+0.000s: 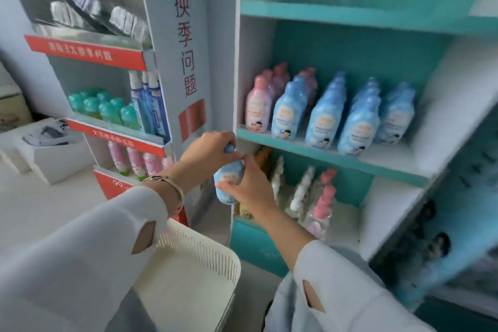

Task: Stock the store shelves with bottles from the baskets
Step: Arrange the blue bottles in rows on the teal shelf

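Note:
A light blue bottle (228,173) is held in front of the teal shelf unit, just below its middle shelf (310,149). My left hand (208,149) grips the bottle's cap end from above. My right hand (246,183) grips its body from the right. Rows of matching blue bottles (323,121) and a few pink bottles (258,108) stand on the middle shelf. A white slotted basket (204,259) sits below my left arm; its inside looks bare where visible.
A grey cardboard display stand (172,62) at left holds green-capped bottles, blue tubes and pink bottles. The lower teal shelf (347,213) holds clear and pink-capped bottles. A white box (54,151) rests on the surface at far left. Another blurred rack is at far right.

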